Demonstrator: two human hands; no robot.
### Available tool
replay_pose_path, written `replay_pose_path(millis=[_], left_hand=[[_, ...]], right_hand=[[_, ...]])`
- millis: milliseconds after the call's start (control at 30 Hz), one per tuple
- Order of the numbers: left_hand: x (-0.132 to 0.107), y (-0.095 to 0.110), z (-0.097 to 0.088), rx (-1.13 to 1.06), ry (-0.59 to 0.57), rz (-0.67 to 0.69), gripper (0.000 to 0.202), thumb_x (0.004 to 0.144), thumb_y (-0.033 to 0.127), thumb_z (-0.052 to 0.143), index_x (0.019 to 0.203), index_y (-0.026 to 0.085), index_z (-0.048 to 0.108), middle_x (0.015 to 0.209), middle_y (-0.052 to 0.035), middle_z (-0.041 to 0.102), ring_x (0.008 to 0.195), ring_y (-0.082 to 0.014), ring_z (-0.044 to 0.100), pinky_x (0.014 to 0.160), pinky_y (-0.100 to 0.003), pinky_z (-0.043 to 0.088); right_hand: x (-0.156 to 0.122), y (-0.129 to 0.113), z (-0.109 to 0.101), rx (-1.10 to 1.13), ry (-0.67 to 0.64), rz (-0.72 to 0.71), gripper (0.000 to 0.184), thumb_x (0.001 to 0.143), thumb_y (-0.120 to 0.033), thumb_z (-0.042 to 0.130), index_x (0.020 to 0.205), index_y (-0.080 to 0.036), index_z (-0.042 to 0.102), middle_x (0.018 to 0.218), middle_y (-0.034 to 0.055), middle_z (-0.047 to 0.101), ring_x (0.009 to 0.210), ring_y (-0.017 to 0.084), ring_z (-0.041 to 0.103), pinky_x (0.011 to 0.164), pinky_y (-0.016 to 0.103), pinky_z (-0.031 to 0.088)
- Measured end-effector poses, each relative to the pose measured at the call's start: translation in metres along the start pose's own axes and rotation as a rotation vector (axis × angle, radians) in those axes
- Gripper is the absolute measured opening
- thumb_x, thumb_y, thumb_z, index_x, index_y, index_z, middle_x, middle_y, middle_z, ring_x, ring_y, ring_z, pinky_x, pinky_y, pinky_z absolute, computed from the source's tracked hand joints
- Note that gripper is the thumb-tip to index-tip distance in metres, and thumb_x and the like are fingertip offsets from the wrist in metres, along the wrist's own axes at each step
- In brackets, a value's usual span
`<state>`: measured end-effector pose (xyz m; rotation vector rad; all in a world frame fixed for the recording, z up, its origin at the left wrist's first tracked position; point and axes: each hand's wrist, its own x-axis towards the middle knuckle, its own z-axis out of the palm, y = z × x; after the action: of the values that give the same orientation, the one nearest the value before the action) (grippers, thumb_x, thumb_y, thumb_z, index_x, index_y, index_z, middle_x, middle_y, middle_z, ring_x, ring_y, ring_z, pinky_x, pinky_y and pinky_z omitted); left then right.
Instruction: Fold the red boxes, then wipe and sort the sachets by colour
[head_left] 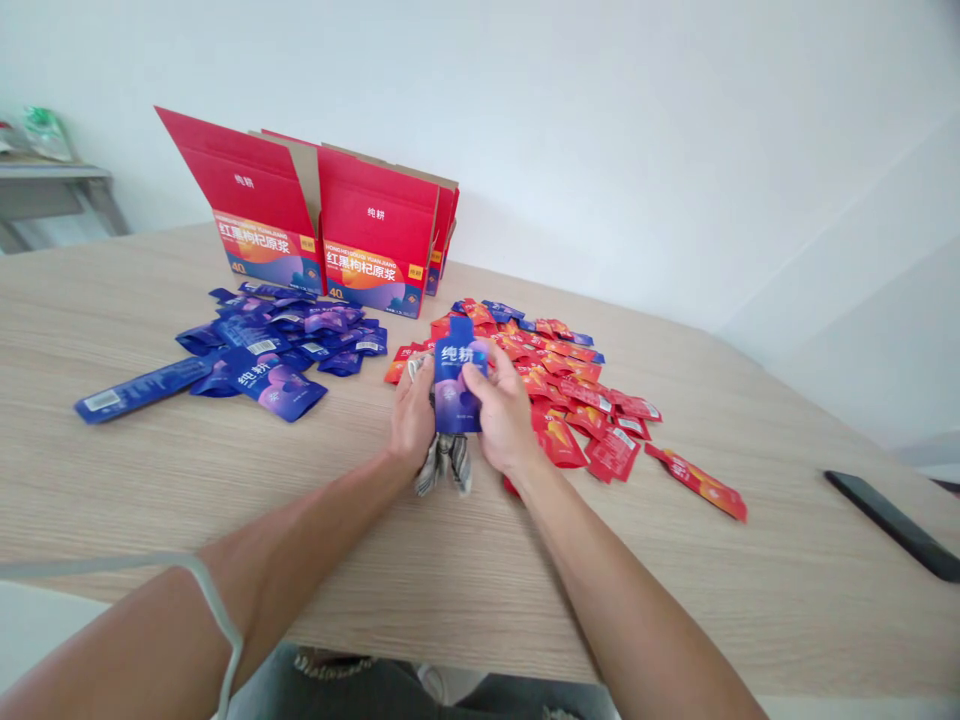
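Observation:
A blue spouted pouch point(457, 395) stands upright between my hands, its printed front facing me. My right hand point(506, 405) pinches its right side, thumb on the front. My left hand point(413, 415) is at the pouch's left edge, closed on a grey striped cloth point(448, 465) that hangs out below and shows above the thumb; its fingers are mostly hidden behind the pouch. On the left lies a heap of blue pouches point(281, 385). Behind and right of my right hand spreads a heap of red pouches point(559, 440), with a few blue ones at its far edge.
Red cardboard boxes point(375, 265) with raised flaps stand at the back left of the wooden table point(375, 600). One red pouch point(701, 482) lies apart on the right. A black phone-like object point(892, 522) rests near the right edge. A pale cord point(214, 600) crosses my left forearm.

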<state>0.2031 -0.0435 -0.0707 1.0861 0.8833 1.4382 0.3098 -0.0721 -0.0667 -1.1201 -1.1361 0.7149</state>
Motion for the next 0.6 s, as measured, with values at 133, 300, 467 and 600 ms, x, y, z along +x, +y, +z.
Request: replay_pose_path(millis=[133, 300, 467, 600], left_hand=[[-0.008, -0.002, 0.0, 0.019, 0.0, 0.008, 0.028, 0.1, 0.045, 0.056, 0.092, 0.023, 0.072, 0.097, -0.0084, 0.077, 0.108, -0.0298, 0.07, 0.093, -0.039, 0.06], [-0.004, -0.014, -0.01, 0.136, 0.028, 0.076, 0.022, 0.1, 0.041, 0.056, 0.088, 0.026, 0.067, 0.095, -0.008, 0.073, 0.1, -0.0268, 0.069, 0.101, -0.041, 0.057], [0.011, -0.022, -0.022, 0.15, 0.13, 0.047, 0.023, 0.096, 0.046, 0.062, 0.082, 0.029, 0.056, 0.087, -0.0063, 0.063, 0.105, -0.0301, 0.066, 0.096, -0.043, 0.056], [0.023, -0.013, -0.025, 0.13, 0.23, 0.0, 0.03, 0.097, 0.052, 0.054, 0.082, 0.026, 0.053, 0.086, -0.0057, 0.062, 0.094, -0.028, 0.064, 0.084, -0.041, 0.055]], right_hand=[[-0.006, 0.011, 0.013, -0.394, 0.073, -0.284, 0.072, 0.104, -0.057, 0.054, 0.168, -0.028, 0.037, 0.171, 0.0141, 0.044, 0.161, 0.031, 0.04, 0.135, 0.059, 0.03], [-0.023, -0.003, 0.02, -0.397, -0.196, -0.238, 0.061, 0.11, -0.063, 0.043, 0.161, -0.031, 0.055, 0.169, 0.007, 0.054, 0.163, 0.028, 0.043, 0.138, 0.054, 0.028], [-0.046, -0.013, 0.031, -0.368, -0.385, -0.103, 0.087, 0.099, -0.055, 0.067, 0.172, -0.02, 0.038, 0.179, 0.0118, 0.035, 0.168, 0.032, 0.032, 0.138, 0.055, 0.027], [-0.045, -0.017, 0.022, -0.233, -0.432, -0.053, 0.085, 0.084, -0.027, 0.071, 0.166, -0.025, 0.05, 0.173, 0.0029, 0.047, 0.162, 0.029, 0.044, 0.137, 0.052, 0.032]])
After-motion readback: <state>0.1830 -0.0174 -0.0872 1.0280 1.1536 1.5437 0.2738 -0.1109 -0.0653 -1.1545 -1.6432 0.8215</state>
